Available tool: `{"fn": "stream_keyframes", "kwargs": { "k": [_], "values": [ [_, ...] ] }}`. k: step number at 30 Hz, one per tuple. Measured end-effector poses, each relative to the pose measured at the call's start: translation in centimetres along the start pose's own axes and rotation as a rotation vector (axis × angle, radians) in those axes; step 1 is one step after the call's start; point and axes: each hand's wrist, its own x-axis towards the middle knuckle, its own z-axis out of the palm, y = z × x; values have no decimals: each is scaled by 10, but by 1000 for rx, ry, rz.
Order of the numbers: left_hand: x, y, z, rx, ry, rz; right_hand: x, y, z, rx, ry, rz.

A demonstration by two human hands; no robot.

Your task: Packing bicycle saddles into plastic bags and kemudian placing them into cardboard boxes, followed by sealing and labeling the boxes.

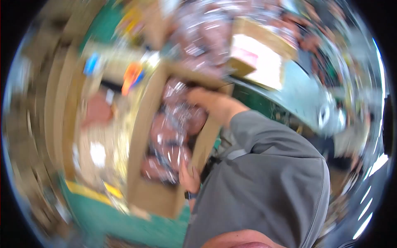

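Observation:
An open cardboard box [140,136] stands in the middle, holding several reddish-brown pieces wrapped in clear plastic [171,132]. My right hand [202,98] reaches over the box's right side and rests at the far end of the wrapped pieces; its fingertips are smeared by motion. Nearer to me, my left hand [189,177], with a dark band at the wrist, lies against the near right part of the box beside the plastic. Its fingers look stretched out. Whether either hand grips the plastic is hidden by blur.
Left of the box, a work surface carries a reddish-brown piece [98,110], an orange object [131,76] and a blue object [92,64]. More plastic-wrapped pieces [202,37] are heaped beyond. A second carton [264,62] stands at the far right on a grey-green table [304,95].

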Motion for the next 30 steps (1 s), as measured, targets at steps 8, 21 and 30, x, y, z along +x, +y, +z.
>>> {"fn": "stream_keyframes", "kwargs": {
  "k": [8,21,30],
  "values": [
    [18,94,68,-66,-497,590,-430,-104,-152,878,544,-913],
    [-245,192,291,524,-1283,1135,-1112,425,569,322,1230,1967],
    [-251,174,301,783,-1317,1050,-1151,527,610,327,1267,1862]
  ]
}}
